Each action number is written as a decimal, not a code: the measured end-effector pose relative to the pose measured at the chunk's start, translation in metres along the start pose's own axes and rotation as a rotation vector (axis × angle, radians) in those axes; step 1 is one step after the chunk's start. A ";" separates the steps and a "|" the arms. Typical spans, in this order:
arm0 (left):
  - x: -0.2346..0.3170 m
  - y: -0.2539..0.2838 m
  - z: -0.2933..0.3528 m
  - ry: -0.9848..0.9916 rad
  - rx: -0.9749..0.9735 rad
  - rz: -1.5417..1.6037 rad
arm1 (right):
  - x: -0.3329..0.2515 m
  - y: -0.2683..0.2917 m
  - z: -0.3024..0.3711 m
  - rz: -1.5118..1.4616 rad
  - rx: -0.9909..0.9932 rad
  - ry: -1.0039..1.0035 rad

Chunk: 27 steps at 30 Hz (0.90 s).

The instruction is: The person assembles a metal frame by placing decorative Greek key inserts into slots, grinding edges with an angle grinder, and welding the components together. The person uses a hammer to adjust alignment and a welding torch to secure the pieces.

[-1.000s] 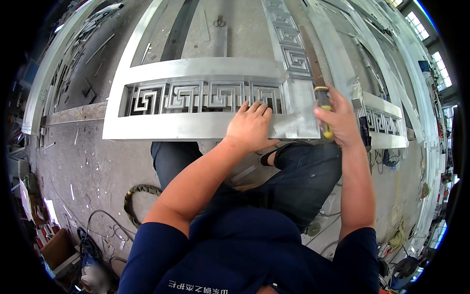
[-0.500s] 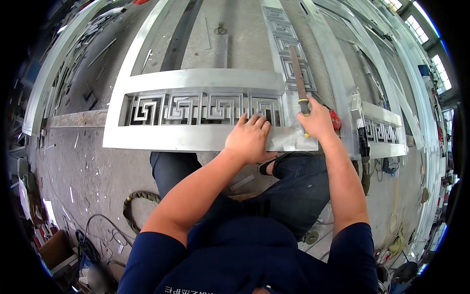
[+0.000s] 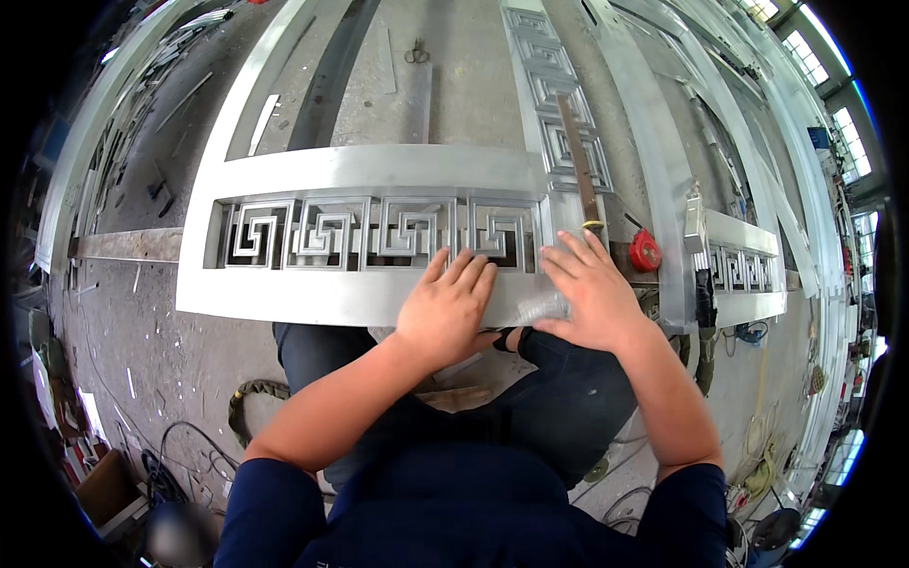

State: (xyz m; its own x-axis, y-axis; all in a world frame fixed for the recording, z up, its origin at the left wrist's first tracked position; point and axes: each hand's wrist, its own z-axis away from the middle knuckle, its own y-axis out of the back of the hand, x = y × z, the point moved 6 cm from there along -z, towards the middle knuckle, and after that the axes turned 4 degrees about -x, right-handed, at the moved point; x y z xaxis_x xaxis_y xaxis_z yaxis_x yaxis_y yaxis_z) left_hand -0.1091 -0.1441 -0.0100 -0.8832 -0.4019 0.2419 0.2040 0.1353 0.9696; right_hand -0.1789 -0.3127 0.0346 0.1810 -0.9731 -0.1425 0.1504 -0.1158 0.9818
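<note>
A silvery metal frame (image 3: 355, 292) with a row of square-spiral fretwork (image 3: 327, 234) lies across my lap side. My left hand (image 3: 447, 310) rests on its near rail, fingers stretched over the top and thumb at the front edge. On the rail's right end lies my right hand (image 3: 592, 298), palm down with its fingers apart. A flat, brownish metal file (image 3: 578, 156) lies lengthwise on the fretwork strip (image 3: 557, 90) running away from me. Its yellow-ringed handle end sits just beyond my right fingertips, and the rest of the handle is hidden under that hand.
A red tape measure (image 3: 645, 252) sits right of my right hand. Farther right is another fretwork frame (image 3: 743, 267), beside long metal profiles (image 3: 653, 180). Scissors (image 3: 417, 52) lie on the floor beyond the frame. Cables (image 3: 194, 426) and metal offcuts lie at the left.
My right hand has let go of the file and come down flat on the rail. The file stays on the strip. My left hand and the frame appear lower and farther left in view.
</note>
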 end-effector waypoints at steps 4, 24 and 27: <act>-0.018 0.002 -0.001 -0.049 -0.056 0.086 | 0.018 -0.005 -0.012 0.064 -0.190 0.159; -0.025 0.000 -0.019 -0.059 -0.218 0.211 | 0.014 -0.021 -0.058 -0.110 -0.331 0.257; -0.025 -0.002 -0.019 -0.069 -0.213 0.223 | 0.020 -0.018 -0.061 -0.181 -0.357 0.258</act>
State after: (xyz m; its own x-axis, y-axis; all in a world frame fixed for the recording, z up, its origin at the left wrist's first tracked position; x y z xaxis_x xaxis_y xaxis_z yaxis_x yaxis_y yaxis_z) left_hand -0.0794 -0.1516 -0.0177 -0.8320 -0.3199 0.4532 0.4732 0.0169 0.8808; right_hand -0.1189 -0.3175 0.0066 0.3500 -0.8572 -0.3778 0.5181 -0.1589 0.8404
